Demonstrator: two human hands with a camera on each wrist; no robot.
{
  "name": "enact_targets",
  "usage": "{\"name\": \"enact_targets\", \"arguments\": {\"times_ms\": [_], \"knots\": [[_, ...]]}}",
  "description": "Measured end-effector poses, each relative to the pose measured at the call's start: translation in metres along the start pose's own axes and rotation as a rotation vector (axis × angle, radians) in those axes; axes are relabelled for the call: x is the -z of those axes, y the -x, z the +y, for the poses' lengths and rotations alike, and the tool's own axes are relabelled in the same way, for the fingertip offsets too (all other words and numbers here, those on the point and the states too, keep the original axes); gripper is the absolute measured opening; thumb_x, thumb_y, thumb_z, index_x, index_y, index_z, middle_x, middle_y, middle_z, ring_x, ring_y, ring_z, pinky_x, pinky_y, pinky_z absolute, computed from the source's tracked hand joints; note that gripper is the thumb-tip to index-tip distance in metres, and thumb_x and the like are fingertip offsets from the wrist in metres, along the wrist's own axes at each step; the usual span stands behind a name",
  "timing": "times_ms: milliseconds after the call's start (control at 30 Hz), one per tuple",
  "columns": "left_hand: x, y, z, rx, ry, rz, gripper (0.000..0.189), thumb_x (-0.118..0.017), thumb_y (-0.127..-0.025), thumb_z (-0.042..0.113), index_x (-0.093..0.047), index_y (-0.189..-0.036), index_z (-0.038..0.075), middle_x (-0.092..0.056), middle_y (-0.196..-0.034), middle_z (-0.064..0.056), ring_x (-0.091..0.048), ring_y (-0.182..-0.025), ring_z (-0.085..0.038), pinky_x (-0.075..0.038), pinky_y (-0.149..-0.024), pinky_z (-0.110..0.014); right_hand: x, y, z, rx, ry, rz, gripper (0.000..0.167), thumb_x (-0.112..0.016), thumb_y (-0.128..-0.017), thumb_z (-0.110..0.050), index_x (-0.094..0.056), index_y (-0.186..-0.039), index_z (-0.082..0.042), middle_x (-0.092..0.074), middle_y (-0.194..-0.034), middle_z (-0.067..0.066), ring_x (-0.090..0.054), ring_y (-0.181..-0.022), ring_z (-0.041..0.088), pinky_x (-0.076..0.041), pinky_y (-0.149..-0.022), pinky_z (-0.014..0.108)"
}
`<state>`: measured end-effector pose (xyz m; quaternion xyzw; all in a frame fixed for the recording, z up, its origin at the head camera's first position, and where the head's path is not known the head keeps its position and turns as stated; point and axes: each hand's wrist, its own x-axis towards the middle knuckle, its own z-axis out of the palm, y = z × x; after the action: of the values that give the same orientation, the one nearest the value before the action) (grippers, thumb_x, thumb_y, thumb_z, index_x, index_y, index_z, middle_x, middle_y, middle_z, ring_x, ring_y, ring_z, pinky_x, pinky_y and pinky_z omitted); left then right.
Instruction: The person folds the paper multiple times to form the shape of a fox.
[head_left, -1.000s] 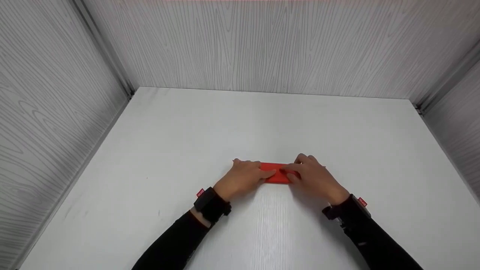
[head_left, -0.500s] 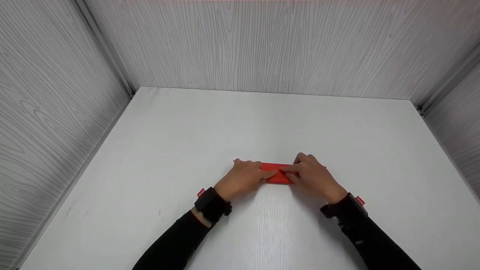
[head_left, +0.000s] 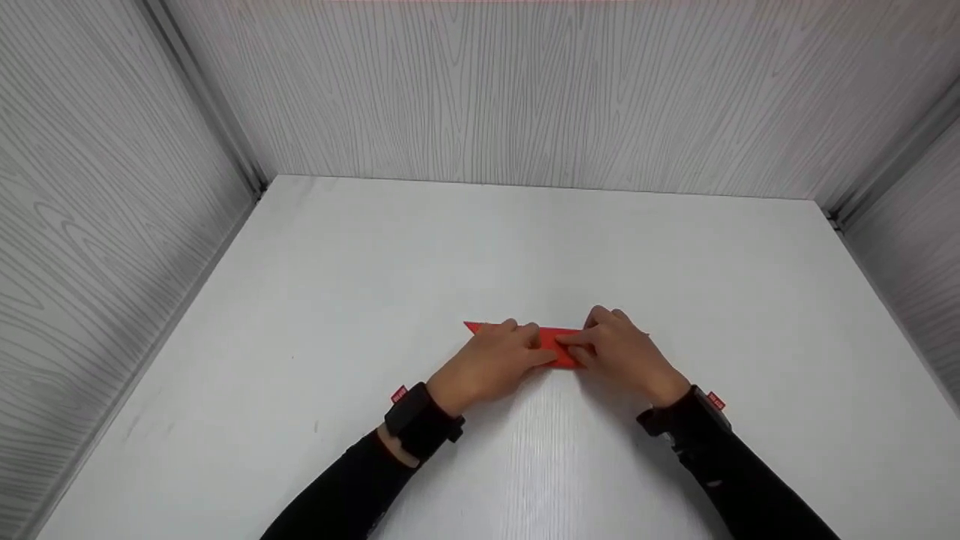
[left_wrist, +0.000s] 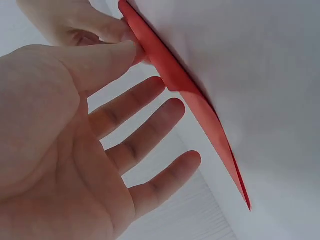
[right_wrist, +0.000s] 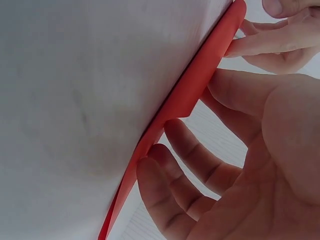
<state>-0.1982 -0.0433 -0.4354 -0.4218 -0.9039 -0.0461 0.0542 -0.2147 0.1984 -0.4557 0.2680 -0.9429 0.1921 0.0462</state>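
A strip of folded red paper [head_left: 549, 339] lies flat on the white table, its left end a narrow point. My left hand [head_left: 495, 364] rests over its left half, thumb on the near edge. Seen from the left wrist, that thumb [left_wrist: 107, 60] touches the paper's edge, while three fingers spread loosely beside the red paper [left_wrist: 170, 70]. My right hand [head_left: 626, 352] is over the right half, index finger and thumb pressing near the middle. In the right wrist view, its fingertips [right_wrist: 175, 130] meet the edge of the red paper [right_wrist: 192, 80]. Both hands partly cover the paper.
The white tabletop [head_left: 375, 255] spreads around the hands. A grey wood-grain panel [head_left: 487, 90] stands along the back, with similar side panels at left [head_left: 90, 225] and right [head_left: 915, 225]. Each wrist wears a black strapped device.
My left hand has slid a little to the right along the red paper, uncovering its pointed left end. The right hand stays nearly in place.
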Motion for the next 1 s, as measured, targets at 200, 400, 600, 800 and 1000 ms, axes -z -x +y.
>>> {"name": "enact_targets", "arguments": {"times_ms": [200,400,600,800,1000], "knots": [[-0.0009,0.0045,0.0059,-0.027,-0.016,0.05,0.023,-0.07,-0.105,0.018,-0.078,-0.126,0.022,-0.067,-0.103,-0.003,-0.06,-0.09,-0.021,-0.05,-0.076,-0.028,-0.0004,-0.0004,-0.0013,0.012,0.018,-0.001,0.027,-0.074,-0.097,-0.008,-0.082,-0.122,-0.016,-0.057,-0.089,0.008,-0.05,-0.082,0.025,-0.049,-0.062,0.035],[0.0024,0.0077,0.0066,-0.056,-0.031,0.043,0.027,-0.068,-0.104,0.013,-0.077,-0.128,0.023,-0.066,-0.101,-0.003,-0.064,-0.096,-0.02,-0.052,-0.085,-0.029,-0.001,-0.0001,-0.0019,0.009,0.033,0.001,0.028,-0.072,-0.097,-0.008,-0.081,-0.122,-0.016,-0.058,-0.091,0.009,-0.052,-0.084,0.026,-0.052,-0.061,0.037],[0.0026,0.0079,0.0061,-0.076,-0.018,0.035,0.033,-0.066,-0.103,0.003,-0.076,-0.127,0.022,-0.064,-0.099,-0.003,-0.063,-0.095,-0.02,-0.052,-0.085,-0.03,-0.001,0.0017,-0.0018,0.0,0.029,0.011,0.031,-0.07,-0.096,-0.004,-0.082,-0.122,-0.017,-0.058,-0.091,0.008,-0.051,-0.082,0.024,-0.051,-0.061,0.034],[-0.0002,0.0051,0.0067,-0.035,-0.033,-0.052,0.035,-0.066,-0.105,0.01,-0.074,-0.135,0.027,-0.064,-0.104,-0.003,-0.061,-0.098,-0.019,-0.05,-0.082,-0.028,-0.0005,0.0025,-0.0025,-0.007,0.041,0.005,0.031,-0.069,-0.097,-0.004,-0.081,-0.122,-0.016,-0.059,-0.092,0.008,-0.051,-0.083,0.023,-0.05,-0.059,0.034],[0.0001,0.0015,0.0097,0.003,-0.049,-0.122,0.033,-0.068,-0.104,0.015,-0.074,-0.134,0.027,-0.062,-0.108,-0.003,-0.059,-0.097,-0.017,-0.047,-0.077,-0.027,-0.0009,0.0021,-0.0032,-0.002,0.053,0.012,0.03,-0.07,-0.097,-0.005,-0.082,-0.122,-0.016,-0.059,-0.093,0.009,-0.052,-0.084,0.025,-0.05,-0.059,0.034]]}}
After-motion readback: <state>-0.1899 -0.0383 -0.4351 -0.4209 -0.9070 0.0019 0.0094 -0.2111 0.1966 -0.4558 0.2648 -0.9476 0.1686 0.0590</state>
